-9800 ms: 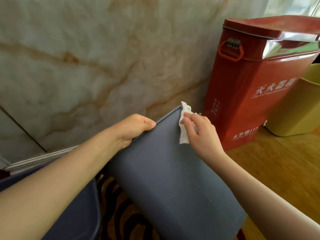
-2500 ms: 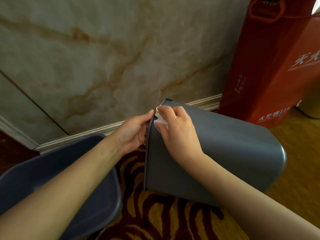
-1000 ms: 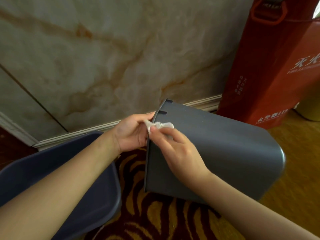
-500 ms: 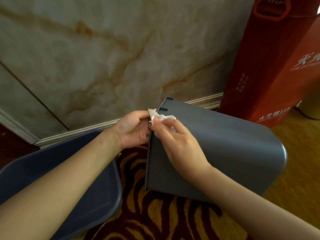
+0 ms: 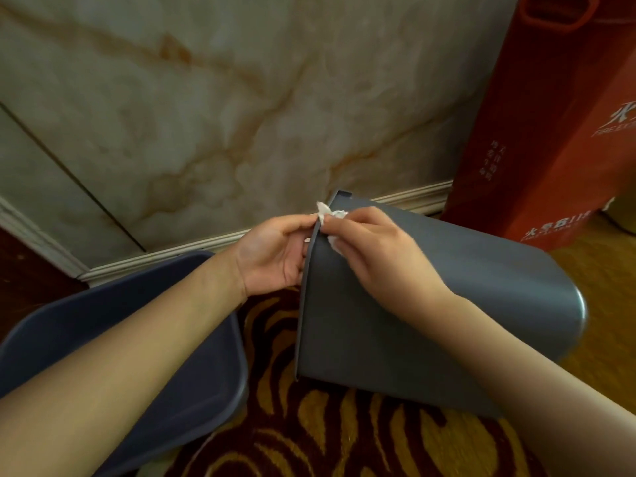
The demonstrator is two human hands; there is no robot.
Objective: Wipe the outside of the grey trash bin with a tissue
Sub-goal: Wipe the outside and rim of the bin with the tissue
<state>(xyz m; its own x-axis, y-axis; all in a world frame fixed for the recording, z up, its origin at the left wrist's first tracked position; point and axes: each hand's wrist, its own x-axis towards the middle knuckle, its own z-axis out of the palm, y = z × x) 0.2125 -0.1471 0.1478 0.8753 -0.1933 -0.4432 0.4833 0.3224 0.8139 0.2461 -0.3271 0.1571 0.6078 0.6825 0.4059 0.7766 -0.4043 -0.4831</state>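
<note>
- Right hand [image 5: 382,256] lies on the upper side of the bin [image 5: 430,304] near its rim, fingers closed on a crumpled white tissue [image 5: 332,218] pressed to the bin's outer wall.
- Left hand [image 5: 272,256] grips the bin's rim, fingers curled around the edge, thumb touching the tissue.
- Bin lies tipped on its side, opening toward the left hand, on a striped carpet [image 5: 327,432].
- Blue tub [image 5: 192,390] sits just beside the bin's opening.
- Red box [image 5: 557,132] stands behind the bin against the marble wall [image 5: 223,108].
</note>
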